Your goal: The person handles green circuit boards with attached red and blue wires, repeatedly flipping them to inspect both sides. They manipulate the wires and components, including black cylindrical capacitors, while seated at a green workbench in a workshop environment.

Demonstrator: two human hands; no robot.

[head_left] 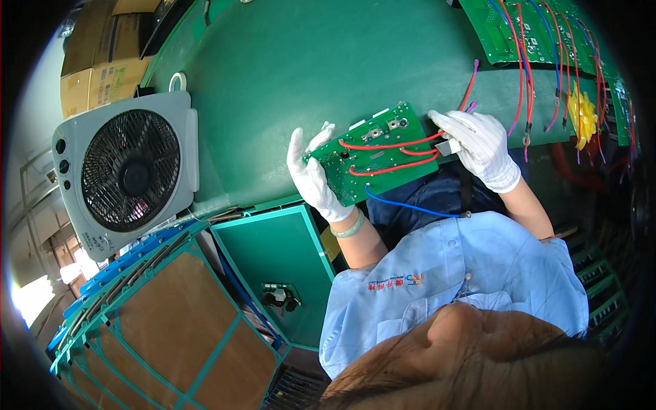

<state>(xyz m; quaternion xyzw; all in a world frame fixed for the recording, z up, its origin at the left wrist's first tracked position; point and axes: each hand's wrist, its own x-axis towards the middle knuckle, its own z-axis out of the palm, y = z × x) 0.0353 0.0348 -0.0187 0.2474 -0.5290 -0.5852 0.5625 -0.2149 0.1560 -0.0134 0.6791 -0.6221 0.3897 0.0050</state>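
My left hand [316, 179], in a white glove, holds a green circuit board [389, 164] by its left edge, fingers behind and thumb in front. The board is tilted over my lap at the table's near edge. Several red wires [389, 144] run from it rightward into my gloved right hand [484, 149], which is closed around them. Past those fingers, a red wire end with a purple terminal [476, 63] sticks out. A small flat whitish piece [447, 147] shows at the right fingers; its kind is unclear. From the board's lower edge a blue wire [410, 205] hangs toward my shirt.
A grey box fan [133, 167] stands at the left, near a tape roll [178, 82] and cardboard boxes [102, 75]. More wired green boards [533, 34] lie at the far right beside a yellow object [581, 117]. A green cabinet [273, 260] stands below the green tabletop [287, 61].
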